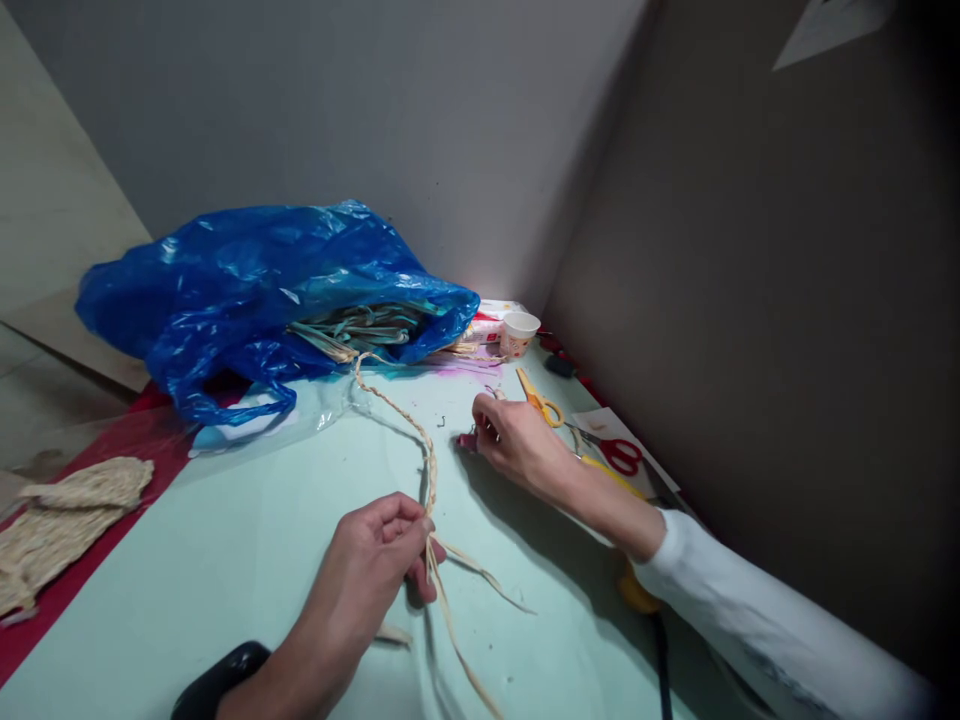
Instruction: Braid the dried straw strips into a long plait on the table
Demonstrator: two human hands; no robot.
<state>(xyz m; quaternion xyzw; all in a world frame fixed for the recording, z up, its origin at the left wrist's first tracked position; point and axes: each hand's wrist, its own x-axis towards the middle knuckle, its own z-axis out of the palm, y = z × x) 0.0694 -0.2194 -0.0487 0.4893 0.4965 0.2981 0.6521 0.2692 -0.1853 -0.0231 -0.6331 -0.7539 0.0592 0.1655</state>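
Observation:
My left hand (382, 555) pinches a braided straw cord (409, 418) near the front middle of the table. Loose straw strands (461, 645) hang from below the pinch toward me, and one spreads to the right. The braid's far end curls up by the mouth of the blue plastic bag (270, 270). My right hand (510, 430) is closed low over the table, right of the braid. From under its fingers pokes a small dark pink object (466, 441), whose kind I cannot make out. Yellow-handled scissors (541, 400) lie just beyond that hand.
Red-handled scissors (621, 456) lie on white paper at the right edge by the wall. A paper cup (519, 334) stands at the back beside a packet. Dried strands (367, 328) stick out of the bag. A woven straw piece (67, 520) rests on red cloth at left.

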